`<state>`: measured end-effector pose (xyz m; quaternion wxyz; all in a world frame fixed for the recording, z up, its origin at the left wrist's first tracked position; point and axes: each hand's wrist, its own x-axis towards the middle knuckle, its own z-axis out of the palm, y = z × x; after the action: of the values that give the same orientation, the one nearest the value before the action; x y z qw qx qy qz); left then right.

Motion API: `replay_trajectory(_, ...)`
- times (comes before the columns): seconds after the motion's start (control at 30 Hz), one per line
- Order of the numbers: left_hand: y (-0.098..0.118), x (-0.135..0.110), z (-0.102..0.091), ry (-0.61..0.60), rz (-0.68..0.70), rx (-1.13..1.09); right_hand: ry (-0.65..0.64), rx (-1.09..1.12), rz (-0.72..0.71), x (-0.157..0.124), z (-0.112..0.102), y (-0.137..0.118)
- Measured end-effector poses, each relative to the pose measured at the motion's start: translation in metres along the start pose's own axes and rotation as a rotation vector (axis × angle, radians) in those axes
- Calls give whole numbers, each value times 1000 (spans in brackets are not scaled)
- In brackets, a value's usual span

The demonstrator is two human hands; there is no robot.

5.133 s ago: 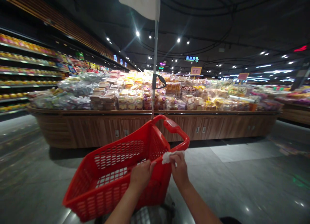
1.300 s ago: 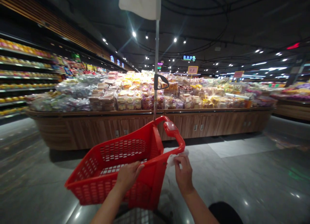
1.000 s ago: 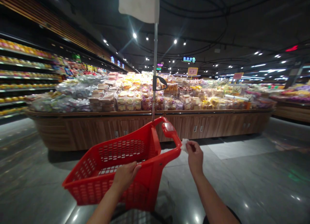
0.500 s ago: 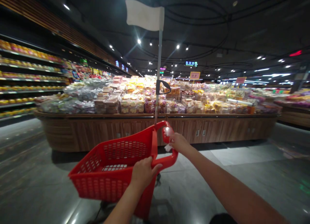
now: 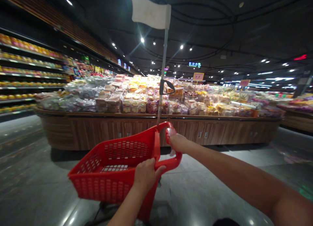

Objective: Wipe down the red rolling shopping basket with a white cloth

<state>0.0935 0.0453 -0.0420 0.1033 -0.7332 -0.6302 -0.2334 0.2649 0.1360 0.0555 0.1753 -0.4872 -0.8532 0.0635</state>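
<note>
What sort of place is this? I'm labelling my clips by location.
Most likely a supermarket: there is a red shopping trolley, a wooden island display heaped with bagged foods, and long lit shelves of packaged goods along the left.

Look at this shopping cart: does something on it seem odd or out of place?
Yes. A scrap of white tissue sticks out under the right hand at the red cart handle; it does not belong to the cart. The blank white flag on the pole also looks unusual, with nothing printed.
</note>
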Motion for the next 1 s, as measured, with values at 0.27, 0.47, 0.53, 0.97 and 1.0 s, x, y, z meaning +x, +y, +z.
replay_trajectory(0.27, -5, -2, -1, 9, 8, 9, 122, 79, 86, -23, -1, 13)
replay_trajectory(0.47, -7, -2, -1, -8, 22, -2, 460, 304, 229, -71, 50, 11)
replay_trajectory(0.53, -9, -2, -1, -6, 28, -1, 677, 702, 314, -92, 83, -7)
replay_trajectory(0.97, -19, -6, -2, 14, 39, 13, 848, 909, 538, -88, 113, -25)
replay_trajectory(1.0, -20, -7, -3, 11, 43, 6, 830, 906, 524, -92, 115, -27)
